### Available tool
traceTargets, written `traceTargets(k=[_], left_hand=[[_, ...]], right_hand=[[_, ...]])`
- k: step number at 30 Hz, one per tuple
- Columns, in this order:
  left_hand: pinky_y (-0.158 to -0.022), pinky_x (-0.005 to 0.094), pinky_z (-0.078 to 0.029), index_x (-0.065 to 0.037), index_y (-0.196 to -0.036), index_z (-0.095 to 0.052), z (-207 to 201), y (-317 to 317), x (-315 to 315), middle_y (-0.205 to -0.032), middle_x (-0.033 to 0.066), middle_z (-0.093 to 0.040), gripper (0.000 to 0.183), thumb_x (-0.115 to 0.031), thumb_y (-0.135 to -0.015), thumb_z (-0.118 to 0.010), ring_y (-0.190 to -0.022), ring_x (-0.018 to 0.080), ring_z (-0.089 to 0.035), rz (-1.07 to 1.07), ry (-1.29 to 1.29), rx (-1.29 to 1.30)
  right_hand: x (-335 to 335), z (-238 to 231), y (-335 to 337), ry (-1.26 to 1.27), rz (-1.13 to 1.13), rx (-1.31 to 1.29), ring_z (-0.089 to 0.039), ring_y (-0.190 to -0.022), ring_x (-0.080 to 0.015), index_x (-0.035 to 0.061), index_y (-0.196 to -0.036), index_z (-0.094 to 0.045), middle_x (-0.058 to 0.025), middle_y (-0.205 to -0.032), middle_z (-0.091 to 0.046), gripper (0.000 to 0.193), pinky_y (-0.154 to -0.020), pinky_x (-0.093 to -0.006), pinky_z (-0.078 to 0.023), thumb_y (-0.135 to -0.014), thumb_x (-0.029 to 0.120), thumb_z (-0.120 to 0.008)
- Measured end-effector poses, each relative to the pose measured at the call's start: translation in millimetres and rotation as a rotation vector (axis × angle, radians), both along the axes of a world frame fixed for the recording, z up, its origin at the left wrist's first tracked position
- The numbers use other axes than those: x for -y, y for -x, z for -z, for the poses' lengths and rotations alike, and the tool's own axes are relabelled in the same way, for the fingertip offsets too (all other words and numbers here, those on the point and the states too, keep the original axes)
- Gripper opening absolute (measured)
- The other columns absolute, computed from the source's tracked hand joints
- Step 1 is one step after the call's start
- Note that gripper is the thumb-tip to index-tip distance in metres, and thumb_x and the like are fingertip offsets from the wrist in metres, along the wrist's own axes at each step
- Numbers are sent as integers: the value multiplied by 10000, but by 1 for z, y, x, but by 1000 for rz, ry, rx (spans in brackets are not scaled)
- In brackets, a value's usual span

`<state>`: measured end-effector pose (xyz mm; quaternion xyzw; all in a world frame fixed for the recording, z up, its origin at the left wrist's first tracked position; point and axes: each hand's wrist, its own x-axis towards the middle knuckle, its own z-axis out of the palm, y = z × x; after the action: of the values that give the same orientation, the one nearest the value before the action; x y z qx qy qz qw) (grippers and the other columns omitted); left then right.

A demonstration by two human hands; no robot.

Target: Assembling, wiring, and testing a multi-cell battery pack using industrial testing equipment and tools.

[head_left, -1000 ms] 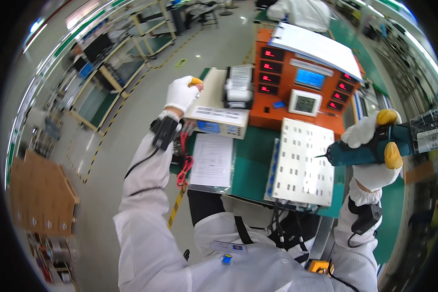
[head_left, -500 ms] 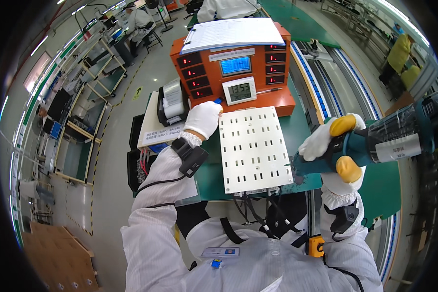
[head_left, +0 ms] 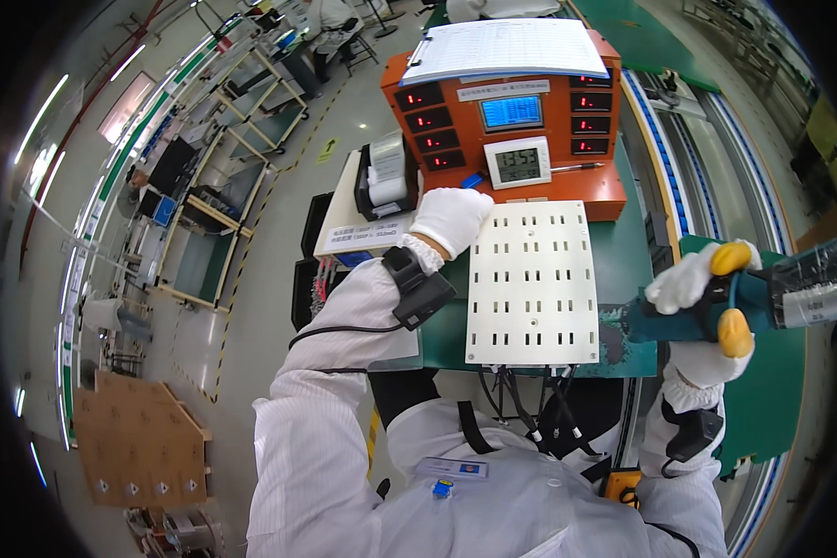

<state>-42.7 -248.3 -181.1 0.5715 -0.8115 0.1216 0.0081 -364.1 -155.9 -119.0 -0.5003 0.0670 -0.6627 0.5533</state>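
Note:
A pale metal box with rows of slots (head_left: pixel 532 298) lies in front of me, black cables hanging from its near edge. My left hand (head_left: pixel 453 221), in a white glove, is at the box's far left corner. Its fingers are curled together; what they hold, if anything, is hidden. To the right of the box, my right hand (head_left: pixel 684 279), gloved in white with yellow fingertips, grips a teal power screwdriver (head_left: pixel 763 302). The tool lies sideways, its narrow nose toward the box's right side and apart from it.
Behind the box stands an orange test unit (head_left: pixel 553 177) with red displays, a clipboard (head_left: pixel 507 48) on top and a white digital clock (head_left: pixel 518 163). A label printer (head_left: pixel 388 177) sits at the left. A conveyor (head_left: pixel 660 153) runs along the right; the bench (head_left: pixel 623 200) is green.
The head view has shifted, so the bench scene sits farther right. The screwdriver's nose has drawn away from the box's right edge. My left hand stays at the far left corner, fingers closer over it.

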Motion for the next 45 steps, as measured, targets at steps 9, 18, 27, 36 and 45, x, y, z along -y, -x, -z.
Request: traceTargets(k=[9,18,27,36,45], left_hand=[[-693,372,-469,-107,-745,-662,-3,40,12,-796,32,-618,73,-150,-784,-618,-795,219,-626,360,290,52],[-733,394,-523,-103,-754,-699,-1,101,45,-795,61,-643,72,-145,-753,-640,-836,260,-657,398,166,-6],[-752,386,-513,-96,-779,-696,2,117,57,-782,58,-639,91,-91,-780,-605,-824,261,-646,437,108,-26],[-857,435,-506,-1,-1286,-559,8,122,21,-908,124,-631,427,-134,-884,-609,-893,311,-638,385,87,-163],[-1042,451,-408,2,-1222,-622,-14,140,-16,-1244,212,-595,495,-348,-874,-660,-1241,361,-509,480,-155,-274]], right_hand=[[10,7,36,41,12,-5,-616,-766,-264,57,-1314,-448,-111,-882,-563,624,-752,-449,-542,-843,316,-764],[11,14,60,16,50,11,-599,-743,-268,71,-1340,-467,-125,-894,-576,624,-737,-452,-552,-843,296,-770],[20,25,72,-9,134,23,-636,-723,-295,120,-1361,-480,-150,-849,-612,617,-688,-461,-566,-851,322,-762],[20,15,74,-64,138,25,-639,-748,-295,31,-1213,-476,-156,-858,-610,538,-721,-459,-572,-833,263,-777],[89,-22,11,19,228,95,-655,-697,-258,-46,-1168,-520,-147,-795,-641,353,-665,-384,-556,-883,94,-674]])
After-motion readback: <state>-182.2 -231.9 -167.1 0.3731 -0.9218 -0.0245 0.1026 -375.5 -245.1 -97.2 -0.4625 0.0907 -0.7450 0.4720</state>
